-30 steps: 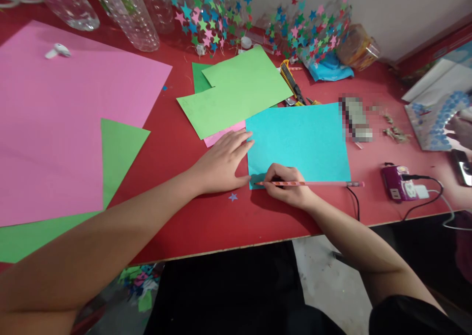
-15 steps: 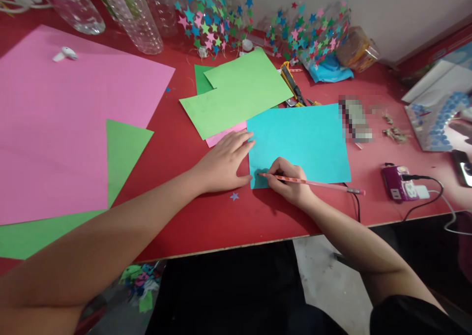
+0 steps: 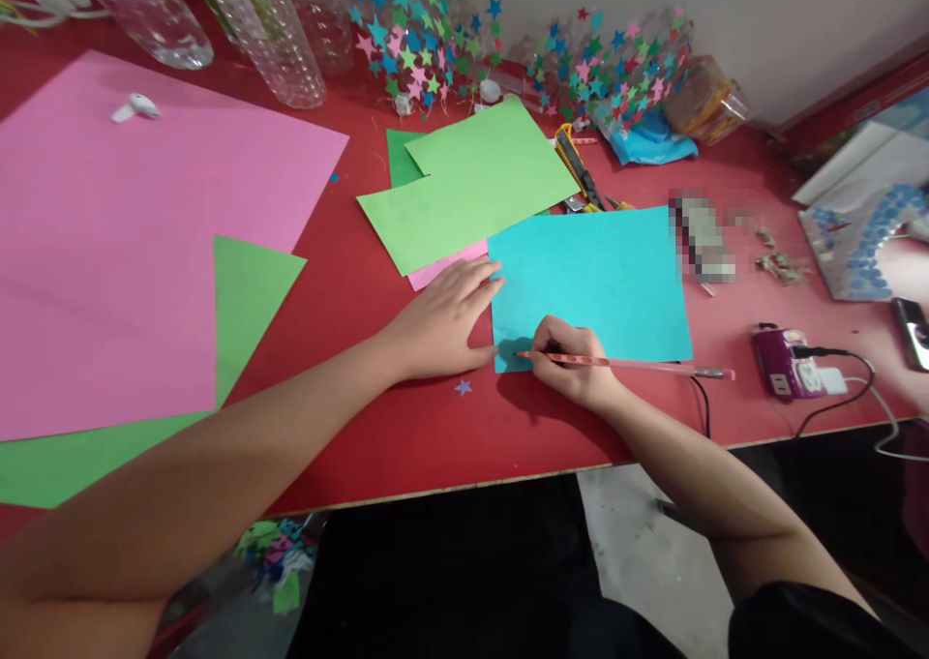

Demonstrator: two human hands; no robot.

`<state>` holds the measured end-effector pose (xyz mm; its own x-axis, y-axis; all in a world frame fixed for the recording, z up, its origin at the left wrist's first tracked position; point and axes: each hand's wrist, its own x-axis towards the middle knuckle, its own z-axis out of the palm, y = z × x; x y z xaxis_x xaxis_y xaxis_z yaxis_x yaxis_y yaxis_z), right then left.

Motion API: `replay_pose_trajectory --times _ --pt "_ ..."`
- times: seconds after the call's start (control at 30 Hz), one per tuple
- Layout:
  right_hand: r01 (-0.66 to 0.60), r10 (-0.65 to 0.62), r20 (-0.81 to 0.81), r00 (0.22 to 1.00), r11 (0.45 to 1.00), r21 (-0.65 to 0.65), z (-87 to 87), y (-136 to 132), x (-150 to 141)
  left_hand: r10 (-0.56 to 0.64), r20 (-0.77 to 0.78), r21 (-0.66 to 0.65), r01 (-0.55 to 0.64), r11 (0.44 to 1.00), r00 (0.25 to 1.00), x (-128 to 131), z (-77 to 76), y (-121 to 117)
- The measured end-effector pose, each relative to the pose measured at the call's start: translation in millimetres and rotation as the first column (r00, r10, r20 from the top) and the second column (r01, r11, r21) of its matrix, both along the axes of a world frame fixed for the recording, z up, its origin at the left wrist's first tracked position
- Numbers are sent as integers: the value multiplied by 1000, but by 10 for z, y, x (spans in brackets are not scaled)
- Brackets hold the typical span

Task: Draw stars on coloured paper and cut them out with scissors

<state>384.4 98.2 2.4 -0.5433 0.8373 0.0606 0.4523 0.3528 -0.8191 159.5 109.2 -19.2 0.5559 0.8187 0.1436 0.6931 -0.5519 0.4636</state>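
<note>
A blue sheet of paper point(image 3: 602, 282) lies flat on the red table point(image 3: 428, 446). My right hand point(image 3: 577, 364) grips a pink patterned pencil point(image 3: 639, 364), its tip at the sheet's lower left corner and its eraser end pointing right. Any mark under the tip is too faint to make out. With fingers spread, my left hand point(image 3: 454, 320) rests flat at the sheet's left edge, fingertips touching the paper. Just below that hand lies a small purple star point(image 3: 463, 387). Light green paper point(image 3: 471, 190) sits above it, partly over a pink piece point(image 3: 446, 264).
Large pink paper point(image 3: 108, 282) over green covers the left side, with a white earbud point(image 3: 136, 107) on it. Behind stand plastic bottles point(image 3: 268, 40) and star-filled clear holders. A box cutter point(image 3: 579, 170) lies by the green sheet; a purple adapter point(image 3: 788, 361) with cords is at right.
The pencil tip has shifted slightly right along the blue sheet's lower left corner, and the pencil lies flatter. My left hand stays in place.
</note>
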Motion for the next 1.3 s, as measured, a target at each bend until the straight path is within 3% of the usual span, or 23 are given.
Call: replay_pose_trajectory --times 0.73,1.3 --pt "-46 45 -24 999 999 -20 -21 -13 24 2 -3 -12 -2 1000 1000 1 15 -10" --pt "-26 32 126 992 999 -46 -13 -53 -29 4 16 8 -5 1000 1000 16 11 -6"
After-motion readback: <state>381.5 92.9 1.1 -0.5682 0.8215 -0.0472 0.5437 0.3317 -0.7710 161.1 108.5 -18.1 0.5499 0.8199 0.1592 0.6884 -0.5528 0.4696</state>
